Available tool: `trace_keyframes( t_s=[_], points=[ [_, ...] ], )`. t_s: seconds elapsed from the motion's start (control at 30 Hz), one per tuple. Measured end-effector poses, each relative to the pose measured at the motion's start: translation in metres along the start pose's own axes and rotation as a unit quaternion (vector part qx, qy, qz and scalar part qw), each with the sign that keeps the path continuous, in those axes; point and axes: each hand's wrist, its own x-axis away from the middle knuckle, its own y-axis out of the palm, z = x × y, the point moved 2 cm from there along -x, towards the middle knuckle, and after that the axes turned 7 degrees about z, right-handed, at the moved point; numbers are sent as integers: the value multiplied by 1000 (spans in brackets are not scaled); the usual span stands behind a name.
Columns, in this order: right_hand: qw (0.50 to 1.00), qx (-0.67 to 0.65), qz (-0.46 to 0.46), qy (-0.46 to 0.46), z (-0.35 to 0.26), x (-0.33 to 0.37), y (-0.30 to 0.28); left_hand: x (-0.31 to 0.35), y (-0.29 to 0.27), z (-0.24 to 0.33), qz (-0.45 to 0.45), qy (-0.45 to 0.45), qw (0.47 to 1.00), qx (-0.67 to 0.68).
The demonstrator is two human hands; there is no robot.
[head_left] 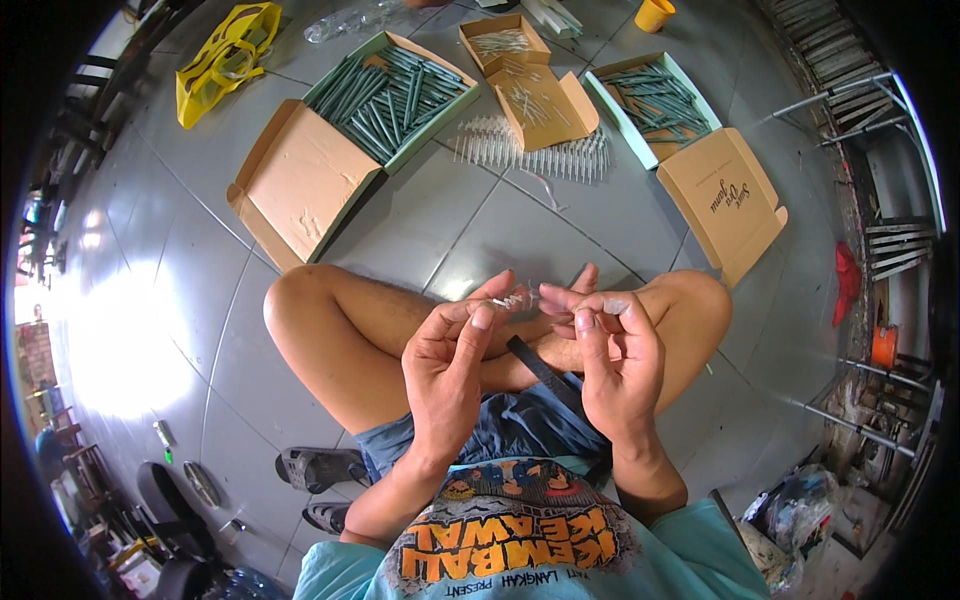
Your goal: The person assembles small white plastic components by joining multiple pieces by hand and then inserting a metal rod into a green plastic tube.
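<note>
Both of my hands are raised close together above my crossed legs. My left hand (448,350) pinches a few short thin white sticks (508,300) between thumb and fingers. A small see-through piece (532,294), blurred, spans the gap to my right fingertips. My right hand (618,355) is closed with the thumb against the fingers, and a small clear plastic piece (617,306) shows at its curled index finger. On the floor ahead, many slim clear pieces with white parts (540,150) lie side by side in a row.
An open box of dark green slender sticks (390,100) lies far left, a similar box (655,100) far right. Between them, a small cardboard box (545,105) holds thin white sticks. A yellow bag (225,60), yellow cup (654,14), sandals (320,468) and metal racks (860,110) surround me.
</note>
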Motion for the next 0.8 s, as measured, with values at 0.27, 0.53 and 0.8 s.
trace_keyframes(
  t_s=[0.27,0.53,0.8],
  points=[
    [1000,10,-5,9,2,2,3,1,0,-1,2,-1,1000,17],
    [999,45,-20,-23,2,5,5,2,2,0,15,-22,999,44],
    [970,154,-23,-187,4,8,16,3,6,3,40,-21,993,105]
  ],
)
